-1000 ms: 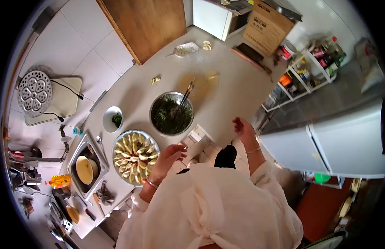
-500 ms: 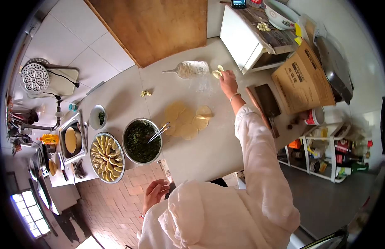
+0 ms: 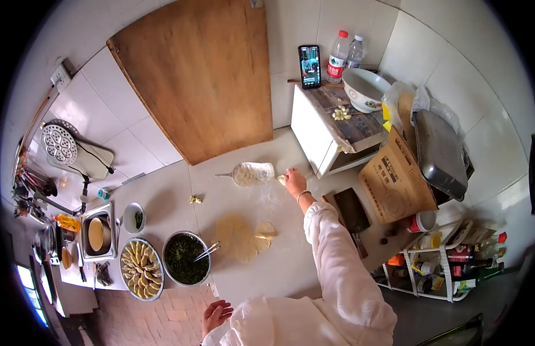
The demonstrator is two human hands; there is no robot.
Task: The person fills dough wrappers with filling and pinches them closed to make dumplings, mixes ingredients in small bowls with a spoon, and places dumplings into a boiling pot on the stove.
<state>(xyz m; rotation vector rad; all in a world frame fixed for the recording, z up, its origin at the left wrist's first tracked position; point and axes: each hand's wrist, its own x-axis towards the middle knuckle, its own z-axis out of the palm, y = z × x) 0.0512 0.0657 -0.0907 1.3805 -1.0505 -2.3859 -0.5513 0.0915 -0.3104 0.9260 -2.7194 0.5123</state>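
My right hand point(image 3: 295, 182) is closed on a small pale piece, probably dough, whose edge point(image 3: 281, 179) shows past the fingertips. Just left of it lies a scoop of flour point(image 3: 253, 174), with loose flour dusted on the counter nearby. My left hand point(image 3: 217, 315) hangs beside the counter's front edge, fingers loosely apart and holding nothing. Nearer me, round dough wrappers point(image 3: 244, 237) lie overlapping on the counter. Beside them stands a metal bowl of chopped green filling point(image 3: 186, 258) with chopsticks point(image 3: 207, 251) in it. A round tray point(image 3: 155, 292) holds several folded dumplings.
A cleaver point(image 3: 353, 214) and a rolling pin lie right of my forearm, near a cardboard box point(image 3: 394, 181). A white cabinet point(image 3: 316, 135) carries a phone point(image 3: 309, 66), two bottles and a large bowl point(image 3: 364, 89). At left are a small bowl point(image 3: 134, 218) and a sink point(image 3: 112, 248).
The view has tilted up, so the phone and bottles show fully and the counter sits lower. My right hand remains near the scoop, with less of the pale piece visible.
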